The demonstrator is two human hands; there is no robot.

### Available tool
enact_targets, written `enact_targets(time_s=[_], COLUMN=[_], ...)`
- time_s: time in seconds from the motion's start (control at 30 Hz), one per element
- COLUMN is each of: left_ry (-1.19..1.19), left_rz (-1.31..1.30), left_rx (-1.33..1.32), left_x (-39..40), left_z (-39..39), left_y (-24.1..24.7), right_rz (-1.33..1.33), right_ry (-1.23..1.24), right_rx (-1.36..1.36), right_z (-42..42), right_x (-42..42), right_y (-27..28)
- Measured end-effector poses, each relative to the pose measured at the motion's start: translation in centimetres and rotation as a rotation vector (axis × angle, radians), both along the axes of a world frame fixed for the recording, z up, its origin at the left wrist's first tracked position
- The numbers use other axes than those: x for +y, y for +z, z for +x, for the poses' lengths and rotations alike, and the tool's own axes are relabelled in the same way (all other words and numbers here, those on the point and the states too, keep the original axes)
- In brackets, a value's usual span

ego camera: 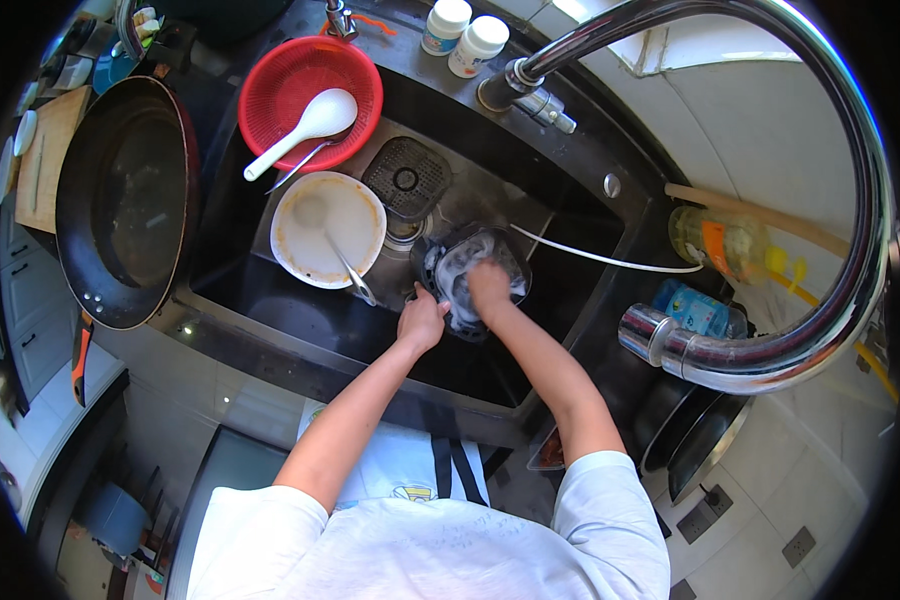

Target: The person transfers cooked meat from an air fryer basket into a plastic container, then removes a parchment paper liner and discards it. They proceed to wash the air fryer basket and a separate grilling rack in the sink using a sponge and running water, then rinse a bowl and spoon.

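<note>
A dark perforated basket [521, 251] is tilted low in the sink, with white suds over its inside. My left hand [421, 321] grips its near left edge, thumb and index finger showing. Inside the basket is my right hand [489, 286], blurred and bent down into the foam; its fingertips are hidden, so I cannot tell whether it holds anything. Left of the basket sits a white bowl [289, 240] with cloudy liquid, orange residue round its rim and a metal spoon [349, 268] leaning in it. Behind the hands lies a dark perforated tray [406, 174].
A red colander [259, 82] at the sink's back left carries a white ladle [330, 112]. A large frying pan [139, 202] lies left of the sink. The chrome faucet [862, 225] arches over the right side, near bottles [694, 307]. Two white jars [480, 46] stand behind.
</note>
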State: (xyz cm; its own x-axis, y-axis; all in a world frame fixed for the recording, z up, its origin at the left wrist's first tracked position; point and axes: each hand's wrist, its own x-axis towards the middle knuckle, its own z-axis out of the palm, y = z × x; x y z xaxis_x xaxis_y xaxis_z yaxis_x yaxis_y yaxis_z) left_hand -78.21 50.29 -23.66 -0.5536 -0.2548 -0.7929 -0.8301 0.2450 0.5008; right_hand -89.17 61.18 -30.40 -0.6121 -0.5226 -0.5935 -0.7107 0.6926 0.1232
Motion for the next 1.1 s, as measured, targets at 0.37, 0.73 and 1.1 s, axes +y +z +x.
enact_targets(time_s=[0.37, 0.73, 1.1], left_ry=[0.016, 0.051, 0.080], left_rz=[-0.041, 0.006, 0.018], left_rx=[0.032, 0.002, 0.009], left_x=[0.2, 0.1, 0.3], left_z=[0.5, -0.2, 0.0], left_y=[-0.7, -0.2, -0.3], right_rz=[-0.113, -0.055, -0.053], right_ry=[-0.158, -0.058, -0.278], right_rx=[-0.128, 0.001, -0.014], right_z=[-0.4, -1.1, -1.5], right_x=[-0.2, 0.3, -1.2], right_y=[1.0, 1.0, 1.2])
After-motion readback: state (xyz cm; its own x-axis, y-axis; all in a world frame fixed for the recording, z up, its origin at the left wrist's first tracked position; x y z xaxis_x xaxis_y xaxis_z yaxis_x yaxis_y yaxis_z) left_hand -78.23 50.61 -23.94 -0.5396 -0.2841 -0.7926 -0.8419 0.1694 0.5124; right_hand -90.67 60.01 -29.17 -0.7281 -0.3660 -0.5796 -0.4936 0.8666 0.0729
